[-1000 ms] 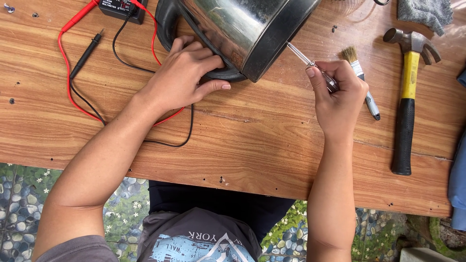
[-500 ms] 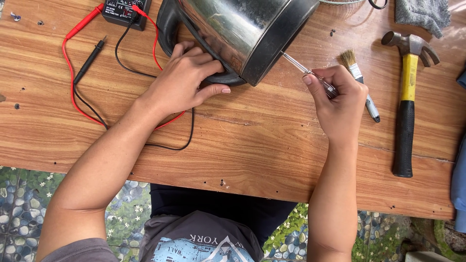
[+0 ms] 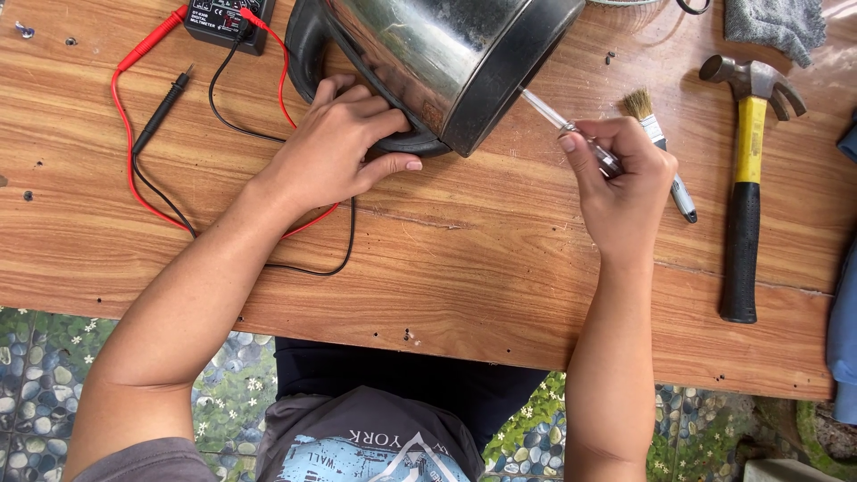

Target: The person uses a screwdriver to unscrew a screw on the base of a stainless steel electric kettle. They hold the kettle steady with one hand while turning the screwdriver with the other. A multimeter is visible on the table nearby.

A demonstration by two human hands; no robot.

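Head view, looking down:

1. Wooden table (image 3: 500, 295): spans the whole frame and carries everything below.
2. Steel kettle (image 3: 446, 54): lies tipped on its side at the top centre of the table, black handle (image 3: 299, 54) to the left, dark-rimmed end turned toward the right hand. Partly cut off by the top edge.
3. Hammer (image 3: 745, 196): yellow and black shaft, flat on the table at the right, well apart from the kettle, touched by nothing.
4. Left hand (image 3: 335, 156): curled over the kettle's black lower edge, fingers pressed on it, thumb stretched out along the table. Reads as a bracing grip.
5. Right hand (image 3: 625, 192): closed round the handle of a screwdriver, thumb and fingertips pinching it near the front.
6. Multimeter (image 3: 223, 18): black, at the top left, with a red lead (image 3: 125, 134) and a black probe (image 3: 161, 112) looping across the wood and under the left wrist.
7. Paintbrush (image 3: 656, 134): just behind the right hand, bristles pointing away.
8. Screwdriver (image 3: 553, 114): slim clear shaft, slanting up and left, tip at the kettle's dark rim. Cannot tell whether seated in a screw.

Step in hand, as a judgement: working the tip in at the kettle's rim. Calls next for a steady left-hand brace against rolling, and for keeping the shaft in line so as not to slip off the rounded metal.
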